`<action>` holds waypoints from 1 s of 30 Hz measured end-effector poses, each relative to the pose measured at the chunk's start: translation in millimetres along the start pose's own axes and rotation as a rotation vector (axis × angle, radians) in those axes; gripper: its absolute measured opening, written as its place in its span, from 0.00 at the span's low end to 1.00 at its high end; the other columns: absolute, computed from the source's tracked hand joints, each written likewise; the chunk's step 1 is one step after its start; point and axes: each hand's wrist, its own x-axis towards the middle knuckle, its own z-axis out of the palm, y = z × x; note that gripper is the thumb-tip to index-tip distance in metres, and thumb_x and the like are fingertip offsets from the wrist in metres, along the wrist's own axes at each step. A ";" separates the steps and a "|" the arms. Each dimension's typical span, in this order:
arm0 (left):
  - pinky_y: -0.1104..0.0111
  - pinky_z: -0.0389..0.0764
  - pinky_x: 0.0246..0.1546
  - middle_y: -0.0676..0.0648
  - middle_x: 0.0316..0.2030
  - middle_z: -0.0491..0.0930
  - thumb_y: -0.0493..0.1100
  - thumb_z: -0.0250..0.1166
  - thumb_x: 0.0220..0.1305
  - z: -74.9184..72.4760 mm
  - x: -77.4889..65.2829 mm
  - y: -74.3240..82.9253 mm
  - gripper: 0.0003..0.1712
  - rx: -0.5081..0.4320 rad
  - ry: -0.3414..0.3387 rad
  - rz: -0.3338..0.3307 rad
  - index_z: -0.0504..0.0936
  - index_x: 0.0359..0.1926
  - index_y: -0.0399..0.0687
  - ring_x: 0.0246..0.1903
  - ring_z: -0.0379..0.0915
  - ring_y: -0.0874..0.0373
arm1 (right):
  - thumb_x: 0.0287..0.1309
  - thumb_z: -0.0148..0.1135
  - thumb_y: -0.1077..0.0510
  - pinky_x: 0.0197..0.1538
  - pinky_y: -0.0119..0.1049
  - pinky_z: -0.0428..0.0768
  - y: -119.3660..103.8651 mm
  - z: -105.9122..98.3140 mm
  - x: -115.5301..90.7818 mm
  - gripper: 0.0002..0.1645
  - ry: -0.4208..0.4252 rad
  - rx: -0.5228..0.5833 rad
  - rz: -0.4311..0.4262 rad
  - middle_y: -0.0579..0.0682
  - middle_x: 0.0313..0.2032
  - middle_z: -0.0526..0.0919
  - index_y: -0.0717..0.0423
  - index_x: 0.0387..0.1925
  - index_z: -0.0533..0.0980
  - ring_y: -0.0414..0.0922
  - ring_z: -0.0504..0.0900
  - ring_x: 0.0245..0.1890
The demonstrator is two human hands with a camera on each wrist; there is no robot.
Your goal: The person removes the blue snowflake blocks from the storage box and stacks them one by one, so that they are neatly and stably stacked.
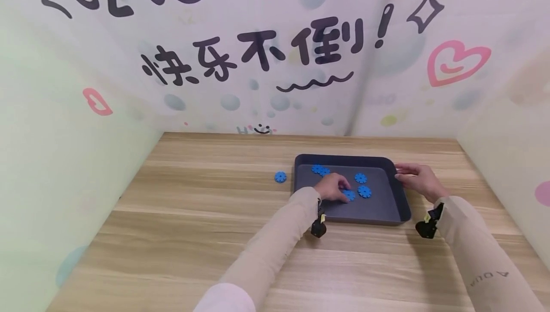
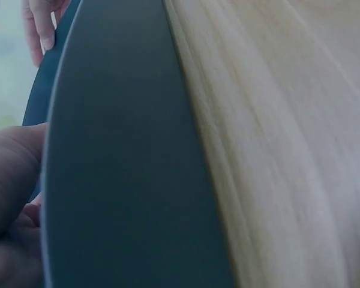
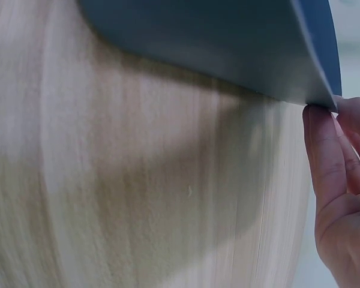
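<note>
My left hand (image 1: 332,187) reaches over the front wall into a dark grey rectangular tray (image 1: 374,212). Its thumb and fingers are curled around a blue notched plastic disc (image 1: 350,195) on the tray floor. Only part of that hand (image 2: 12,186) shows in the left wrist view, behind the tray wall; the disc is hidden there. At the tray's right side, my right hand (image 1: 423,181) pinches the rim between thumb and fingers, seen closely in the right wrist view. Two more discs, one a blue disc (image 1: 364,192), lie right of the left fingers.
Two overlapping blue discs (image 1: 318,169) lie near the tray's back left corner. Outside the tray, a single blue disc (image 1: 280,177) rests on the wood-grain table (image 1: 193,207). A printed fabric wall (image 1: 258,107) stands along the table's back edge, with panels on both sides.
</note>
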 end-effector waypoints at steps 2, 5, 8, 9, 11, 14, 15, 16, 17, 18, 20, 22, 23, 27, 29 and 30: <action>0.80 0.69 0.38 0.51 0.36 0.78 0.38 0.72 0.42 -1.6 -0.2 -1.8 0.18 0.017 0.006 -0.002 0.80 0.38 0.44 0.38 0.70 0.63 | 0.57 0.55 0.61 0.39 0.29 0.76 0.1 -0.2 0.2 0.30 0.001 0.001 -0.002 0.71 0.50 0.67 0.73 0.58 0.59 0.28 0.74 0.33; 0.79 0.69 0.38 0.51 0.36 0.77 0.39 0.72 0.42 -4.0 -1.7 -4.0 0.18 0.035 0.017 -0.007 0.80 0.39 0.44 0.37 0.70 0.63 | 0.57 0.55 0.61 0.39 0.29 0.76 -0.4 -0.1 -0.3 0.30 0.004 0.001 -0.001 0.71 0.50 0.67 0.73 0.58 0.59 0.27 0.74 0.33; 0.78 0.68 0.37 0.51 0.36 0.76 0.39 0.72 0.42 -5.9 -4.1 -4.5 0.20 0.033 0.013 -0.011 0.79 0.41 0.44 0.37 0.69 0.62 | 0.57 0.55 0.61 0.39 0.28 0.76 -0.7 0.4 -1.3 0.30 0.001 0.006 -0.002 0.71 0.50 0.67 0.73 0.58 0.59 0.28 0.74 0.33; 0.78 0.68 0.37 0.50 0.37 0.76 0.39 0.72 0.42 -6.2 -4.7 -4.8 0.21 0.032 0.010 -0.004 0.79 0.42 0.44 0.37 0.68 0.62 | 0.57 0.55 0.61 0.39 0.28 0.76 -1.0 0.6 -1.8 0.30 0.000 0.004 -0.002 0.71 0.50 0.67 0.73 0.58 0.59 0.28 0.74 0.33; 0.78 0.68 0.37 0.50 0.38 0.76 0.38 0.72 0.42 -6.7 -5.9 -5.1 0.23 0.028 0.001 0.014 0.79 0.44 0.44 0.37 0.68 0.62 | 0.58 0.54 0.61 0.39 0.29 0.76 -1.0 0.8 -2.4 0.30 -0.003 0.004 -0.008 0.72 0.50 0.67 0.74 0.58 0.59 0.28 0.74 0.33; 0.79 0.69 0.38 0.51 0.41 0.77 0.38 0.72 0.42 -6.9 -6.6 -6.2 0.23 0.026 -0.007 0.038 0.79 0.45 0.45 0.38 0.69 0.63 | 0.58 0.54 0.61 0.38 0.29 0.77 -1.7 0.8 -2.5 0.30 -0.001 0.005 -0.007 0.72 0.50 0.67 0.74 0.58 0.59 0.27 0.74 0.33; 0.79 0.69 0.38 0.51 0.41 0.78 0.38 0.72 0.43 -7.1 -6.8 -6.4 0.22 0.024 -0.009 0.041 0.80 0.44 0.45 0.39 0.70 0.63 | 0.58 0.54 0.61 0.38 0.29 0.77 -2.0 0.7 -2.2 0.30 0.000 0.005 -0.007 0.72 0.50 0.67 0.74 0.58 0.59 0.27 0.74 0.33; 0.79 0.69 0.38 0.51 0.41 0.79 0.38 0.71 0.43 -7.1 -7.3 -6.5 0.22 0.022 -0.008 0.041 0.80 0.43 0.45 0.39 0.70 0.64 | 0.58 0.54 0.61 0.38 0.29 0.77 -2.0 0.7 -2.1 0.30 0.001 0.006 -0.006 0.72 0.49 0.67 0.73 0.58 0.59 0.27 0.74 0.32; 0.79 0.69 0.38 0.51 0.41 0.79 0.38 0.72 0.43 -7.1 -7.6 -6.8 0.21 0.018 -0.005 0.039 0.81 0.42 0.45 0.39 0.71 0.64 | 0.58 0.55 0.61 0.39 0.29 0.76 -2.1 0.9 -2.0 0.31 0.002 0.009 -0.006 0.72 0.49 0.67 0.73 0.58 0.59 0.27 0.74 0.33; 0.79 0.69 0.38 0.51 0.40 0.79 0.38 0.72 0.42 -7.3 -8.1 -6.8 0.20 0.013 -0.003 0.034 0.81 0.42 0.45 0.38 0.71 0.63 | 0.58 0.55 0.60 0.39 0.28 0.76 -2.1 1.1 -1.8 0.31 0.002 0.008 -0.006 0.71 0.49 0.67 0.73 0.58 0.59 0.27 0.74 0.32; 0.79 0.69 0.37 0.52 0.39 0.79 0.38 0.72 0.42 -7.4 -8.8 -6.9 0.19 0.008 0.002 0.026 0.82 0.40 0.45 0.37 0.70 0.64 | 0.58 0.55 0.60 0.39 0.28 0.76 -2.1 1.6 -1.9 0.31 0.003 0.008 -0.005 0.71 0.49 0.67 0.73 0.58 0.59 0.27 0.74 0.32; 0.79 0.69 0.36 0.52 0.37 0.79 0.38 0.72 0.42 -7.2 -9.0 -7.3 0.18 0.008 0.007 0.019 0.82 0.39 0.45 0.35 0.69 0.64 | 0.57 0.55 0.60 0.38 0.27 0.76 -1.9 2.0 -1.9 0.31 0.003 0.008 -0.005 0.70 0.49 0.68 0.73 0.58 0.59 0.27 0.74 0.32; 0.79 0.68 0.35 0.52 0.36 0.79 0.38 0.72 0.42 -6.9 -8.7 -7.9 0.18 0.005 0.010 0.015 0.82 0.39 0.45 0.34 0.69 0.64 | 0.57 0.55 0.61 0.38 0.27 0.76 -1.9 2.1 -2.0 0.30 0.003 0.007 -0.006 0.70 0.48 0.68 0.73 0.58 0.59 0.27 0.74 0.32; 0.80 0.68 0.33 0.53 0.34 0.78 0.39 0.72 0.42 -5.3 -6.5 -10.1 0.18 -0.004 0.021 0.002 0.82 0.39 0.45 0.32 0.67 0.65 | 0.57 0.55 0.62 0.38 0.27 0.76 -1.9 1.6 -1.8 0.30 0.007 0.000 -0.013 0.67 0.46 0.71 0.74 0.57 0.59 0.27 0.74 0.32; 0.80 0.69 0.33 0.53 0.34 0.77 0.39 0.72 0.43 -4.8 -5.1 -11.1 0.18 -0.013 0.032 -0.004 0.81 0.39 0.45 0.32 0.68 0.65 | 0.57 0.55 0.62 0.37 0.27 0.76 -2.4 1.0 -1.7 0.30 0.010 -0.004 -0.014 0.67 0.46 0.71 0.74 0.57 0.60 0.27 0.74 0.32; 0.80 0.69 0.33 0.53 0.34 0.77 0.39 0.72 0.43 -4.9 -4.8 -11.2 0.18 -0.018 0.037 -0.008 0.81 0.39 0.45 0.33 0.68 0.65 | 0.57 0.55 0.62 0.37 0.28 0.76 -2.6 0.6 -1.6 0.30 0.013 -0.005 -0.014 0.68 0.46 0.71 0.74 0.57 0.60 0.27 0.74 0.32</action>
